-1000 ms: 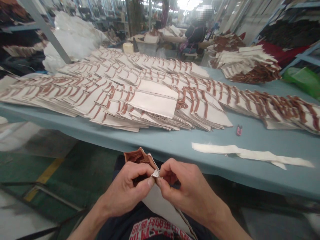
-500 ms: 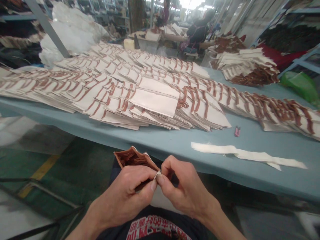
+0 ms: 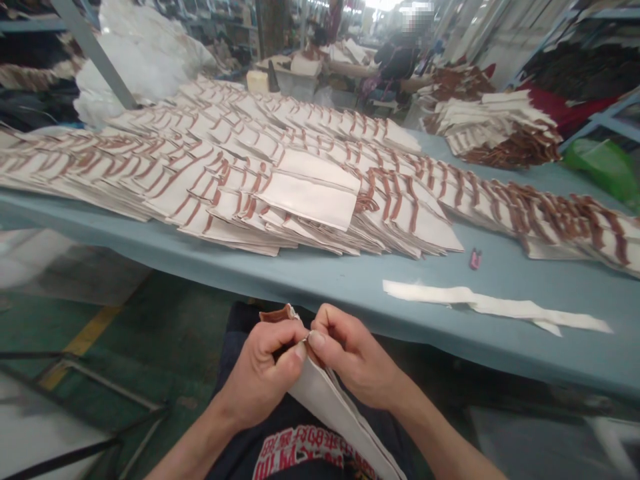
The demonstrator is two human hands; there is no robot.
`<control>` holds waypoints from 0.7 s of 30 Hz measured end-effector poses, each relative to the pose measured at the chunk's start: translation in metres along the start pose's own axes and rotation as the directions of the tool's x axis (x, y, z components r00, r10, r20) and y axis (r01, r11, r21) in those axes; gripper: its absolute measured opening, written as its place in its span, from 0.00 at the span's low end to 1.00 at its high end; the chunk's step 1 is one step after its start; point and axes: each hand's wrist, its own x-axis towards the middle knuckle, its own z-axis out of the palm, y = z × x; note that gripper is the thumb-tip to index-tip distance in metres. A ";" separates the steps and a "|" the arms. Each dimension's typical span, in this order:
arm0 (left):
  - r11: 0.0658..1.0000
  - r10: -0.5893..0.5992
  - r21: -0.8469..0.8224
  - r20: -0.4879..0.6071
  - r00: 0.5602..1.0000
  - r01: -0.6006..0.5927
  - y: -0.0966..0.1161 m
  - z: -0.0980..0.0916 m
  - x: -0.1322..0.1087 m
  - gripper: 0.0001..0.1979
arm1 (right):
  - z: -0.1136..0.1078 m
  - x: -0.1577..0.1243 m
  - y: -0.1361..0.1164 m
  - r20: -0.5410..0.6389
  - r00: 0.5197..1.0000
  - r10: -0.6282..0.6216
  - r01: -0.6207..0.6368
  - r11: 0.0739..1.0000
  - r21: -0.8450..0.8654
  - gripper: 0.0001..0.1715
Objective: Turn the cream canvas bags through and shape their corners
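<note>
Over my lap hangs a white fabric piece (image 3: 333,398) with a brown inner side, its top edge pinched between both hands. My left hand (image 3: 267,367) is closed, thumb and forefinger gripping that edge. Right beside it, fingertips nearly touching, my right hand (image 3: 355,357) pinches the same edge. The folded brown and white corner (image 3: 276,316) sticks out beyond the left fingers. Exactly what lies between the fingertips is too small to make out.
Overlapping rows of white pieces with brown edging (image 3: 190,180) cover much of the blue-covered table (image 3: 320,277). Near its front edge lie white strips (image 3: 495,305) and small pink thread snips (image 3: 475,259). A metal frame (image 3: 115,387) stands at left. A person (image 3: 397,60) sits far back.
Both hands have shifted slightly left and up along the edge. The piece has turned: its brown opening is now mostly hidden, and its white side shows below my hands.
</note>
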 end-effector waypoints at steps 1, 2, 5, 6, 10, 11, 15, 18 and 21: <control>0.999 -0.018 -0.043 0.000 1.000 0.018 0.000 -0.001 0.000 0.15 | 0.000 -0.001 -0.001 0.001 1.000 0.003 -0.003 1.000 -0.008 0.21; 0.996 -0.032 -0.078 -0.004 0.999 0.032 -0.001 -0.002 0.000 0.16 | 0.001 -0.002 -0.003 -0.006 1.000 0.006 -0.006 1.000 -0.028 0.21; 0.990 -0.064 -0.127 -0.031 0.997 0.060 0.001 -0.003 -0.002 0.17 | 0.004 -0.011 -0.008 -0.090 0.996 0.005 -0.019 0.988 -0.155 0.14; 0.990 -0.070 -0.125 -0.037 0.997 0.065 0.001 -0.004 -0.003 0.17 | 0.006 -0.016 -0.010 -0.131 0.991 0.002 -0.032 0.975 -0.221 0.12; 0.993 -0.072 -0.094 -0.004 0.997 0.071 0.001 -0.005 -0.008 0.16 | 0.016 -0.031 -0.007 -0.217 0.976 -0.027 -0.081 0.877 -0.473 0.05; 0.993 -0.077 -0.089 -0.002 0.997 0.077 0.000 -0.005 -0.010 0.16 | 0.018 -0.034 -0.003 -0.228 0.972 -0.065 -0.065 0.852 -0.519 0.05; 0.988 -0.128 -0.089 -0.009 0.992 0.127 -0.003 -0.007 -0.014 0.17 | 0.026 -0.043 0.015 -0.269 0.921 -0.283 0.042 0.757 -0.652 0.06; 0.979 -0.179 -0.096 0.045 0.983 0.182 -0.005 -0.007 -0.015 0.17 | 0.029 -0.048 0.028 -0.267 0.890 -0.371 0.073 0.692 -0.718 0.18; 0.957 -0.274 -0.065 0.125 0.954 0.283 -0.006 -0.006 -0.016 0.16 | 0.030 -0.050 0.036 -0.242 0.886 -0.396 0.077 0.639 -0.765 0.24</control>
